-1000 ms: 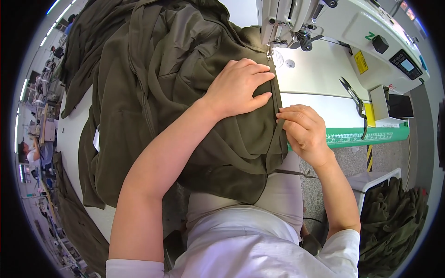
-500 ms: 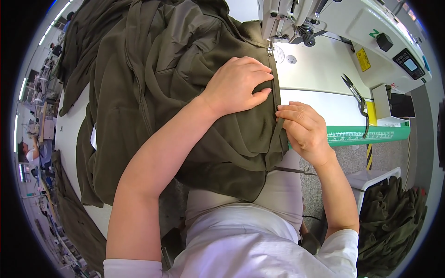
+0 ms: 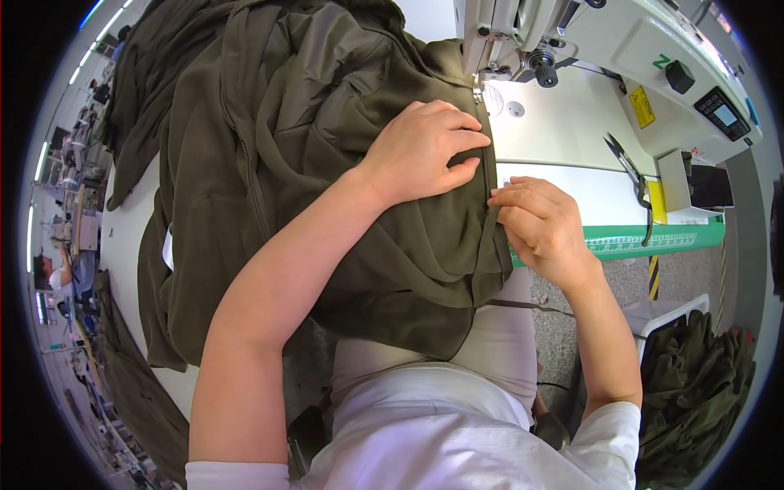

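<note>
A dark olive garment (image 3: 327, 204) lies bunched across the table, its right edge running up under the needle area of a white sewing machine (image 3: 645, 49). My left hand (image 3: 420, 153) rests flat on the fabric just left of that edge, fingers spread towards the seam. Closer to me, my right hand (image 3: 539, 220) pinches the garment's edge strip (image 3: 492, 192) between thumb and fingers. The presser foot (image 3: 478, 88) sits at the far end of the edge. A lower fold of the cloth hangs over my lap.
Black scissors (image 3: 629, 175) lie right of my right hand, beside a small white box (image 3: 686, 184). A green ruler strip (image 3: 637, 239) lines the table's front edge. More olive cloth fills a white bin (image 3: 682, 318) at lower right. Other people work far left.
Hardly anything differs. The view has shifted slightly; my left fingers reach a little further right over the edge, and my right hand keeps its pinch.
</note>
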A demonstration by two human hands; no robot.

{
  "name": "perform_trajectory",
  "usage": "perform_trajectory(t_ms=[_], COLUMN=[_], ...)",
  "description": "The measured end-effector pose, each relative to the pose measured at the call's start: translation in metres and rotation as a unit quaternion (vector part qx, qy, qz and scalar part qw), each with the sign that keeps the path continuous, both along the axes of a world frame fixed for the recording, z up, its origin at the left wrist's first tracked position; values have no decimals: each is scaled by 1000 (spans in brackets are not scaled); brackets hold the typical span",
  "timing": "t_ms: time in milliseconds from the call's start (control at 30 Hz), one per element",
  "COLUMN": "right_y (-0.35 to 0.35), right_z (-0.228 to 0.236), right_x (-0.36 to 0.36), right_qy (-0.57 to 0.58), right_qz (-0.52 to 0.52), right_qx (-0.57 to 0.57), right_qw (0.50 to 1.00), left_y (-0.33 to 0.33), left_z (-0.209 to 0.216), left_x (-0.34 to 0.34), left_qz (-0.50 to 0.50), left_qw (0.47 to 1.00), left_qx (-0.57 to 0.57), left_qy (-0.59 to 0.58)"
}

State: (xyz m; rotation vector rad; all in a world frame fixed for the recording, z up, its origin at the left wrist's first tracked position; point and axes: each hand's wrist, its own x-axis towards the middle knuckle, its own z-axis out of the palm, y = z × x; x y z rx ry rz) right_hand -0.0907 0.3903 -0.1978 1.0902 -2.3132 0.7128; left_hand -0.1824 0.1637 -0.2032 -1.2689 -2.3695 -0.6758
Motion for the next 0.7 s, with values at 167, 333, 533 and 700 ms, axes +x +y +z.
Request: perform_trajectory(t_ms=[167,333,533,700], right_y=[1,2,1,1], right_z=[1,1,0,1], right_x=[-7,-13,-15,-21], right_qy=[8,6,-8,-9], right_qz=[-15,-23,-28,-34], right_qx=[11,18,20,13], right_qw=[1000,1000,999,999], left_y=[1,1,1,0], left_z=[0,1,3,4], left_x=[-7,-12,-14,-19], left_qz=[1,8,16,20], left_qw=[1000,1000,1000,1000], left_qx=[7,4,-8,-11], left_qy=[-7,-2,-25,-7])
